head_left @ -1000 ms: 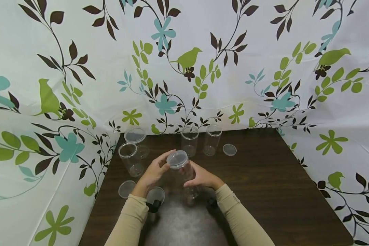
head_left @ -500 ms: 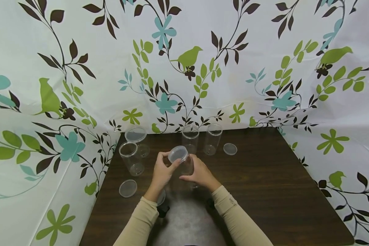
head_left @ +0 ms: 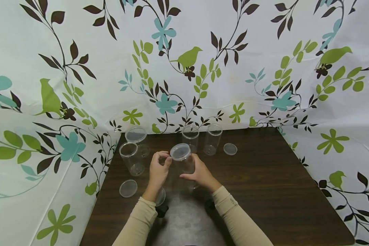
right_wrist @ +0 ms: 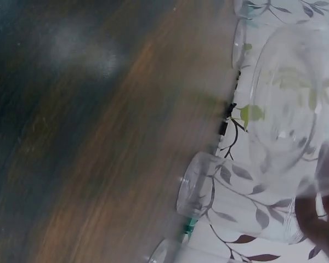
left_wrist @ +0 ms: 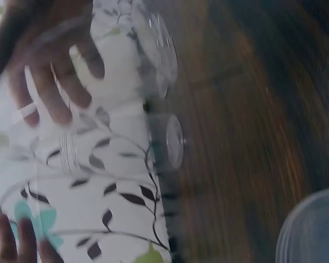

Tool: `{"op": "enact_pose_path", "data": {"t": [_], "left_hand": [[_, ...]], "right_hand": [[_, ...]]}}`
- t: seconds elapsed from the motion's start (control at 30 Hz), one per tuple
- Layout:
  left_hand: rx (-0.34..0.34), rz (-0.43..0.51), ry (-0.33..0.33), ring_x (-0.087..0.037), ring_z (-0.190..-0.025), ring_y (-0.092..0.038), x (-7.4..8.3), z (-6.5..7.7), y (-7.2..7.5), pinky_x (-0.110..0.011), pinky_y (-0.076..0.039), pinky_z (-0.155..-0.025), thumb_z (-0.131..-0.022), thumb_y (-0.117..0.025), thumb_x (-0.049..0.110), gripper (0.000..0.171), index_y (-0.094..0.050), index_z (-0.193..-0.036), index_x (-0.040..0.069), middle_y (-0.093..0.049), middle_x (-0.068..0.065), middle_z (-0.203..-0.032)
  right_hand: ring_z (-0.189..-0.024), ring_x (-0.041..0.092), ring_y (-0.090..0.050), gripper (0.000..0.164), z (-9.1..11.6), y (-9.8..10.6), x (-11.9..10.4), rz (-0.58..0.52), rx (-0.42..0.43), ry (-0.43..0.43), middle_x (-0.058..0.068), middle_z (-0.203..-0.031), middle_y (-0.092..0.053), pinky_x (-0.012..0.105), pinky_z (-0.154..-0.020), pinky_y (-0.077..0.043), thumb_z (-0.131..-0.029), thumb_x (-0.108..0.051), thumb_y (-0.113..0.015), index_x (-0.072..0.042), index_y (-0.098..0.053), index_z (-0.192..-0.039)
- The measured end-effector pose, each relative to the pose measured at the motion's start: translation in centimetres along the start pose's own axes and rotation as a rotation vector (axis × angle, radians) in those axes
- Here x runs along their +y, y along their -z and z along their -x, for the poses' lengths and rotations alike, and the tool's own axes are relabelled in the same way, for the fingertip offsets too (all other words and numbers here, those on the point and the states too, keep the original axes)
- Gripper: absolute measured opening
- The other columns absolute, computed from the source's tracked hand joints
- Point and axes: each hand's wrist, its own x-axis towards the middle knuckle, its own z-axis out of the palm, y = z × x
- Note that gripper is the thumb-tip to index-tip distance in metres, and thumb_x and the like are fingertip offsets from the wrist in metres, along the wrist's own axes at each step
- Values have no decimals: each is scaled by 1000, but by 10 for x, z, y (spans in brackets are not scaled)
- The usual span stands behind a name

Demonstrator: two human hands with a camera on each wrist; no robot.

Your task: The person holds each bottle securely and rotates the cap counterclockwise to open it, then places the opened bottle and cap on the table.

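Observation:
My right hand point(head_left: 201, 172) grips a clear cylindrical jar point(head_left: 187, 167) around its side, above the table. A translucent lid point(head_left: 180, 151) sits on the jar's top. Beside the lid's left edge is my left hand point(head_left: 158, 171), with thumb and forefinger close together; whether a fingertip touches the rim is hard to tell. In the left wrist view, the right hand's fingers point(left_wrist: 57, 82) show through the clear wall, and some left fingertips point(left_wrist: 27, 235) appear at the bottom. The right wrist view shows the held jar's round base point(right_wrist: 285, 104).
Clear jars stand behind: a capped jar point(head_left: 136, 135) and an uncapped jar point(head_left: 130, 160) at left, another jar point(head_left: 189, 138) and a jar point(head_left: 213, 140) near the wall. Loose lids lie about: one lid point(head_left: 128, 188) at left, one lid point(head_left: 230, 149) at right, another lid point(head_left: 161, 197) partly behind the left wrist.
The left hand moved onto the lid with its thumb over it, then drew back to the left. The held jar tipped, then came more upright. The right hand kept its grip.

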Motion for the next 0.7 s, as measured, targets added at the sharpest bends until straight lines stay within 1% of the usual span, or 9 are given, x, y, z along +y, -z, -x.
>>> {"op": "enact_pose_path", "data": {"t": [0.07, 0.13, 0.17, 0.27, 0.3, 0.37, 0.5, 0.57, 0.7], "left_hand": [[-88, 85, 27, -36, -115, -57, -3, -4, 7, -37, -47, -90, -80, -60, 74, 88, -58, -118, -6, -60, -24, -128], [-212, 157, 44, -33, -119, -55, -7, -8, 15, -38, -46, -94, -77, -56, 77, 100, -53, -131, -7, -55, -26, -136], [-280, 196, 41, -29, -122, -54, -14, -10, 18, -36, -45, -95, -78, -57, 76, 100, -50, -139, -4, -53, -26, -140], [-461, 301, 29, -20, -128, -51, -16, -14, 25, -35, -46, -98, -79, -59, 74, 104, -42, -150, 0, -45, -27, -149], [-505, 333, 24, -19, -129, -51, -16, -14, 26, -34, -47, -98, -79, -60, 73, 104, -42, -151, 1, -45, -26, -150], [-570, 379, 23, -16, -130, -52, -17, -15, 27, -32, -48, -98, -79, -62, 72, 103, -43, -152, 1, -46, -24, -151], [-609, 414, 28, -16, -125, -56, -19, -15, 27, -29, -49, -95, -80, -70, 65, 97, -46, -150, 1, -54, -15, -146], [-605, 409, 38, -16, -122, -57, -20, -14, 27, -29, -49, -93, -82, -74, 59, 93, -46, -149, 2, -55, -13, -144], [-576, 400, 77, -17, -118, -58, -20, -12, 28, -29, -50, -92, -86, -81, 40, 81, -46, -149, 2, -55, -17, -142]], "right_hand": [[-117, 27, -60, 83, 0, 5, 1, -124, -86, 1, 15, -127, -62, 43, -100, -48, -73, -15, -93, 0, -45, -138], [-119, 28, -59, 85, 0, 11, 2, -211, -182, 12, 16, -129, -62, 40, -103, -46, -74, -11, -91, 1, -42, -142], [-122, 26, -57, 87, 0, 11, 8, -243, -230, 20, 15, -132, -60, 38, -104, -45, -75, -11, -91, 0, -40, -145], [-131, 25, -51, 98, 1, 16, 8, -335, -368, 14, 15, -145, -51, 35, -108, -40, -77, -15, -89, -3, -30, -154], [-133, 24, -49, 102, 1, 17, 9, -357, -400, 6, 14, -150, -47, 34, -109, -39, -78, -18, -89, -5, -26, -157], [-135, 23, -47, 103, 1, 17, 11, -395, -448, -6, 13, -153, -43, 34, -110, -39, -80, -22, -88, -7, -23, -159], [-131, 22, -50, 101, 2, 17, 12, -411, -466, -4, 11, -149, -47, 35, -107, -41, -80, -28, -88, -8, -27, -157], [-129, 21, -51, 96, 2, 17, 12, -388, -446, -1, 10, -146, -50, 36, -106, -42, -79, -32, -89, -9, -33, -154], [-123, 21, -55, 88, 1, 18, 14, -328, -397, -10, 8, -138, -55, 37, -105, -43, -79, -36, -89, -8, -42, -148]]}}
